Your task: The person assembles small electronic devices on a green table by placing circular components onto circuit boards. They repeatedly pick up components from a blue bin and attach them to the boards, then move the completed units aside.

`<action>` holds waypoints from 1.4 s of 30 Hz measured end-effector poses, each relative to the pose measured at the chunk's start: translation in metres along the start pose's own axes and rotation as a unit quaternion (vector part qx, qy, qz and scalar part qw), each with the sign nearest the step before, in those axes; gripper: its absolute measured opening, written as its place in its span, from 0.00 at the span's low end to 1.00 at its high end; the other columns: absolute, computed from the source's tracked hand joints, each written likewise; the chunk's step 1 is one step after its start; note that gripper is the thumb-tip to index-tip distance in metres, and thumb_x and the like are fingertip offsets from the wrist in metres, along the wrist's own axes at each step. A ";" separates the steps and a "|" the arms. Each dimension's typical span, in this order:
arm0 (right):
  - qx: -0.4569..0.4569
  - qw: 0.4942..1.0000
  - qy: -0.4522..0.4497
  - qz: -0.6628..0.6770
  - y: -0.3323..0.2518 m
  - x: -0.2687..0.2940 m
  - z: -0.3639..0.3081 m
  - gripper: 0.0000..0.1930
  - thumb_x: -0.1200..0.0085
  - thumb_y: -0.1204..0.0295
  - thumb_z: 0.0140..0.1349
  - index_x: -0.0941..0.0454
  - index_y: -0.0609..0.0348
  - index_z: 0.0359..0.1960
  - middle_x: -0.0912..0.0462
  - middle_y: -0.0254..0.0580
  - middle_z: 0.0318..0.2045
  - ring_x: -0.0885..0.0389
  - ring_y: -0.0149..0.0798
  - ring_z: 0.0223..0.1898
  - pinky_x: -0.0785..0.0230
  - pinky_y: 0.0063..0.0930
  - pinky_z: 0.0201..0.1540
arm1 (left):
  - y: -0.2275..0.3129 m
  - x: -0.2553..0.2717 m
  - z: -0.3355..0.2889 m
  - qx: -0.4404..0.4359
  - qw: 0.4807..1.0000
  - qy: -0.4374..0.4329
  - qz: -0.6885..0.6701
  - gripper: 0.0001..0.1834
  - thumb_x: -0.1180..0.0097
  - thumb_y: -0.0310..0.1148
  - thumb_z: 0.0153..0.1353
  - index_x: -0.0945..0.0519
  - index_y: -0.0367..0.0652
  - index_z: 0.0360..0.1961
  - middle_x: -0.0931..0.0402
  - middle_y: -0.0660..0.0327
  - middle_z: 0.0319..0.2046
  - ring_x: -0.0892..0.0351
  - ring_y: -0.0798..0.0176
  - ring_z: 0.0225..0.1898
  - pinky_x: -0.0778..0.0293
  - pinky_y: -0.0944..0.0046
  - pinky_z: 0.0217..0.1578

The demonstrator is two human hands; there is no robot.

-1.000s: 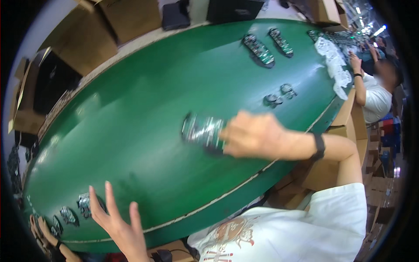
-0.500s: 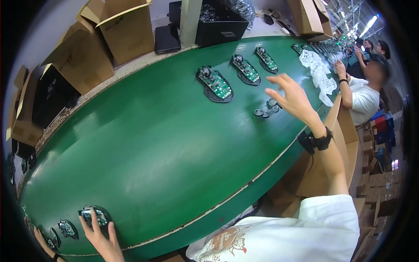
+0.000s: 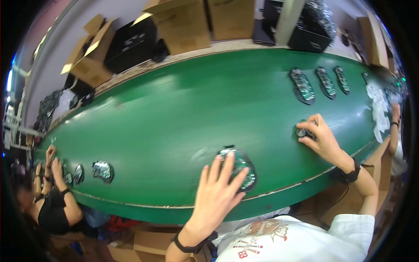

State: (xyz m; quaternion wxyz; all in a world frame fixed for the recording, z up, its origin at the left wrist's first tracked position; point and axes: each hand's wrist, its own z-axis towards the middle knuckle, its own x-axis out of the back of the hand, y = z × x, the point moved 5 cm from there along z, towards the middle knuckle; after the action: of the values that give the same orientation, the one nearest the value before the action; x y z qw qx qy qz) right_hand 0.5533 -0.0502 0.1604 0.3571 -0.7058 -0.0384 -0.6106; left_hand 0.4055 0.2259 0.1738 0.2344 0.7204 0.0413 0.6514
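A device half with a green circuit board and dark casing (image 3: 248, 168) lies on the green table near its front edge. My left hand (image 3: 216, 185) rests on its left side with fingers spread, partly covering it. Farther right, my right hand (image 3: 325, 142) has its thumb and fingers closed around small round parts with shiny rims (image 3: 301, 132); the fingers hide most of them. Beyond that hand stand three similar board units in a row, the nearest being a long unit (image 3: 302, 85).
Another board unit (image 3: 103, 171) lies at left, near a co-worker's hands (image 3: 56, 168). Crumpled white plastic (image 3: 378, 107) lies at right beside another person. Cardboard boxes (image 3: 181, 28) and a black bin (image 3: 309, 37) line the far edge of the green table (image 3: 152, 122).
The view has turned leftward. My left hand has brought its board unit rightward, away from the other units at left. My right hand has lowered and closed on the small round parts.
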 end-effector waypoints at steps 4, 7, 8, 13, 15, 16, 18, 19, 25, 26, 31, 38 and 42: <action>0.123 0.991 -0.052 -0.021 -0.060 -0.026 0.021 0.18 0.34 0.68 0.58 0.19 0.47 0.50 0.25 0.42 0.43 0.19 0.47 0.41 0.22 0.37 0.37 | 0.001 -0.008 0.000 -0.004 1.000 0.008 -0.011 0.34 0.29 0.41 0.54 0.24 0.58 0.63 0.40 0.49 0.70 0.39 0.40 0.68 0.36 0.40 0.63; 0.199 0.978 -0.065 -0.019 -0.085 -0.043 0.039 0.17 0.35 0.68 0.59 0.20 0.47 0.51 0.25 0.41 0.44 0.20 0.45 0.43 0.21 0.36 0.37 | 0.005 -0.009 -0.006 -0.005 1.000 0.007 -0.014 0.34 0.29 0.41 0.53 0.24 0.58 0.63 0.41 0.50 0.71 0.41 0.40 0.69 0.36 0.39 0.63; 0.210 0.975 -0.070 -0.017 -0.090 -0.046 0.044 0.18 0.35 0.68 0.59 0.20 0.47 0.51 0.25 0.41 0.44 0.20 0.45 0.44 0.21 0.35 0.36 | 0.005 -0.011 -0.008 -0.007 1.000 0.005 -0.011 0.35 0.29 0.40 0.53 0.24 0.61 0.64 0.42 0.50 0.72 0.43 0.39 0.70 0.37 0.38 0.63; 0.212 0.973 -0.090 0.006 -0.087 -0.037 0.053 0.20 0.35 0.68 0.58 0.22 0.49 0.53 0.23 0.36 0.44 0.21 0.42 0.45 0.22 0.35 0.34 | 0.002 -0.017 -0.008 0.022 1.000 0.017 -0.010 0.38 0.27 0.43 0.50 0.25 0.67 0.65 0.47 0.46 0.73 0.48 0.34 0.72 0.39 0.36 0.64; 0.201 0.975 -0.092 -0.004 -0.085 -0.033 0.054 0.20 0.35 0.69 0.57 0.21 0.50 0.52 0.21 0.32 0.43 0.21 0.41 0.43 0.23 0.33 0.33 | 0.002 -0.016 -0.005 0.020 0.999 0.022 -0.023 0.37 0.28 0.42 0.51 0.25 0.63 0.65 0.45 0.43 0.72 0.44 0.35 0.71 0.38 0.34 0.64; 0.206 0.974 -0.090 -0.014 -0.084 -0.033 0.055 0.20 0.34 0.69 0.57 0.21 0.49 0.52 0.21 0.31 0.42 0.21 0.41 0.42 0.23 0.33 0.32 | 0.002 -0.017 -0.004 0.020 0.999 0.015 -0.027 0.38 0.27 0.42 0.51 0.26 0.64 0.65 0.45 0.43 0.72 0.44 0.35 0.71 0.38 0.35 0.64; 0.214 0.973 -0.080 -0.034 -0.086 -0.031 0.057 0.20 0.33 0.69 0.55 0.20 0.48 0.51 0.20 0.28 0.41 0.22 0.39 0.41 0.24 0.32 0.31 | 0.000 -0.016 -0.002 0.017 0.999 0.002 -0.030 0.38 0.27 0.42 0.50 0.26 0.64 0.65 0.45 0.42 0.72 0.44 0.34 0.71 0.38 0.35 0.64; 0.223 0.972 -0.059 -0.044 -0.089 -0.028 0.057 0.20 0.33 0.68 0.55 0.20 0.48 0.51 0.20 0.28 0.40 0.22 0.39 0.40 0.24 0.32 0.31 | 0.001 -0.014 -0.001 0.013 1.000 0.003 -0.019 0.39 0.26 0.42 0.49 0.26 0.64 0.65 0.45 0.40 0.71 0.44 0.34 0.70 0.37 0.35 0.64; 0.228 0.972 -0.050 0.010 -0.116 -0.021 0.054 0.20 0.33 0.65 0.56 0.20 0.51 0.50 0.21 0.33 0.42 0.22 0.40 0.41 0.23 0.33 0.32 | -0.004 -0.015 -0.004 0.033 0.999 0.020 0.007 0.38 0.27 0.42 0.48 0.25 0.65 0.64 0.41 0.38 0.69 0.36 0.35 0.66 0.33 0.35 0.60; 0.226 0.971 -0.070 0.029 -0.119 -0.024 0.052 0.20 0.33 0.64 0.56 0.21 0.52 0.50 0.22 0.34 0.43 0.22 0.40 0.42 0.23 0.33 0.32 | -0.004 -0.017 -0.004 0.029 0.999 0.029 0.003 0.38 0.27 0.42 0.48 0.24 0.65 0.64 0.41 0.38 0.69 0.35 0.35 0.66 0.32 0.35 0.60; 0.220 0.967 -0.099 0.079 -0.130 -0.049 0.052 0.20 0.35 0.66 0.59 0.24 0.60 0.50 0.24 0.40 0.44 0.19 0.43 0.44 0.21 0.35 0.32 | -0.002 -0.019 -0.002 0.027 0.999 0.038 0.012 0.38 0.25 0.40 0.45 0.22 0.64 0.62 0.41 0.37 0.69 0.34 0.37 0.65 0.33 0.36 0.60; 0.288 0.952 -0.102 0.000 -0.145 -0.057 0.049 0.22 0.36 0.73 0.52 0.24 0.65 0.50 0.26 0.40 0.37 0.21 0.38 0.37 0.26 0.29 0.22 | 0.000 -0.019 0.002 0.042 0.999 0.034 -0.008 0.35 0.24 0.38 0.43 0.19 0.61 0.58 0.40 0.39 0.68 0.35 0.38 0.66 0.33 0.36 0.61; 0.282 0.956 -0.076 -0.033 -0.151 -0.055 0.052 0.23 0.34 0.72 0.51 0.21 0.60 0.51 0.24 0.35 0.35 0.23 0.34 0.33 0.30 0.27 0.18 | 0.000 -0.020 0.003 0.042 0.999 0.033 -0.007 0.35 0.24 0.38 0.43 0.19 0.61 0.57 0.39 0.39 0.68 0.35 0.39 0.66 0.33 0.36 0.60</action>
State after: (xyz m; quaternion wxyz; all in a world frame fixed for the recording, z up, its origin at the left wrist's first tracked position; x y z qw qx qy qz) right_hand 0.5089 0.1108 0.1807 0.5174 -0.6190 -0.2597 -0.5307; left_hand 0.4055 0.2175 0.1549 0.2067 0.7074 0.0811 0.6710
